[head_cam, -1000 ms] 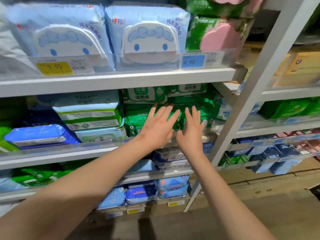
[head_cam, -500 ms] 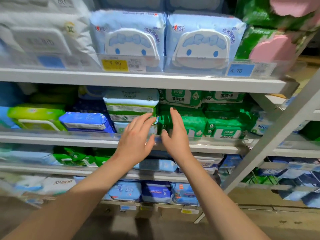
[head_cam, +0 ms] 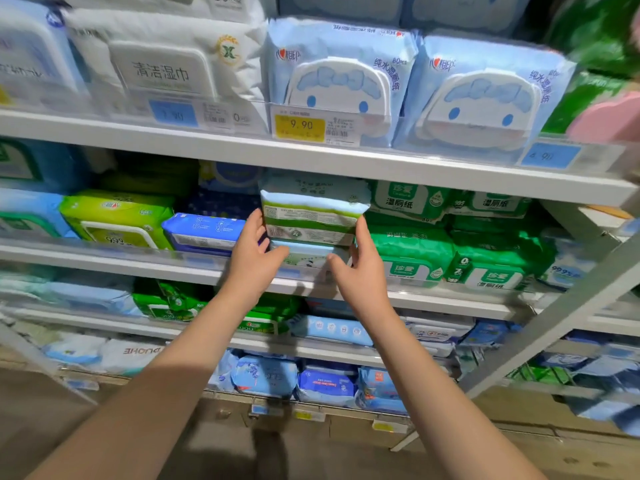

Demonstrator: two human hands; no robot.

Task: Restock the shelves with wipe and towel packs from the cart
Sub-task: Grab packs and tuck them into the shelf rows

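White crowded shelving (head_cam: 311, 161); at a shelf's front edge, stacked green-and-blue wipe packs (head_cam: 310, 216) are gripped by left hand (head_cam: 254, 259) and right hand (head_cam: 362, 270).

White middle shelf (head_cam: 104, 263), stacked wipe packs (head_cam: 311, 216), green packs (head_cam: 415, 251) right, blue pack (head_cam: 204, 230) and lime pack (head_cam: 117, 216) left
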